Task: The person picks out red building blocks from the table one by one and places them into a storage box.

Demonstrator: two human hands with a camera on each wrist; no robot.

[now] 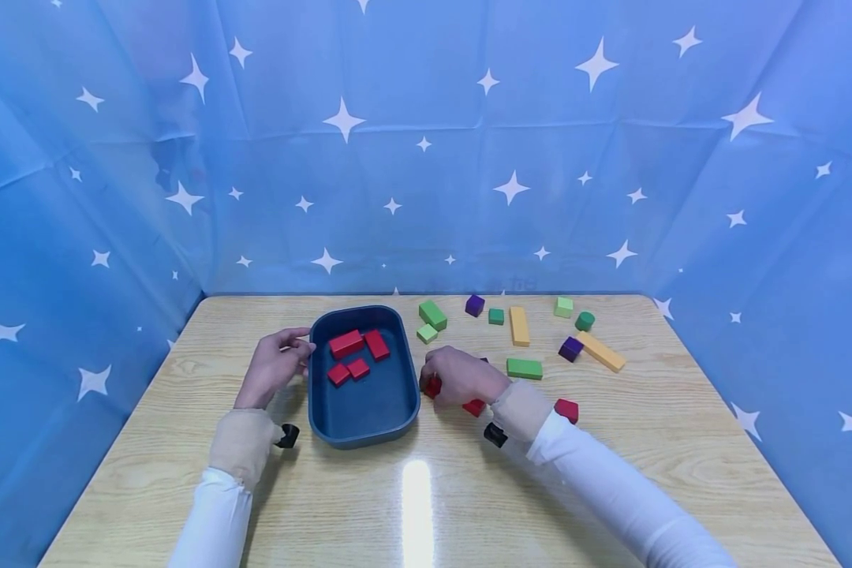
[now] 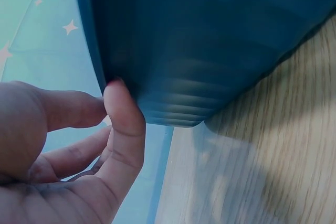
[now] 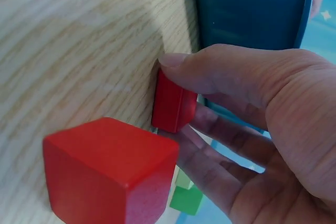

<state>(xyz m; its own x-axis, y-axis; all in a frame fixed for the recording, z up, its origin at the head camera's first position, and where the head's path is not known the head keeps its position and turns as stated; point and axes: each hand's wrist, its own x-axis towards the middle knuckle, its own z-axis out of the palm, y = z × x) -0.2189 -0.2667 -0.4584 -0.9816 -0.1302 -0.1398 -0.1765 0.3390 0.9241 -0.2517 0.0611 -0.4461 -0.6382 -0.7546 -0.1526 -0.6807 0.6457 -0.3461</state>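
A dark blue bin [image 1: 378,412] stands on the table with several red blocks [image 1: 346,344] inside. My left hand [image 1: 273,368] is at the bin's left side, its thumb and a finger pinching the rim, as the left wrist view shows. Just right of the bin my right hand [image 1: 463,375] holds a small red block [image 3: 169,103] between thumb and fingers, low at the tabletop. A larger-looking red block [image 3: 107,166] lies close by, partly under the hand in the head view. Another red block [image 1: 566,410] lies beside the right forearm.
Behind and right of the right hand lie several green blocks [image 1: 524,368], purple cubes [image 1: 571,349], yellow-orange bars [image 1: 519,326] and a green cylinder [image 1: 585,321]. A blue star-patterned curtain [image 1: 426,197] borders the wooden table [image 1: 326,505] at the back and sides.
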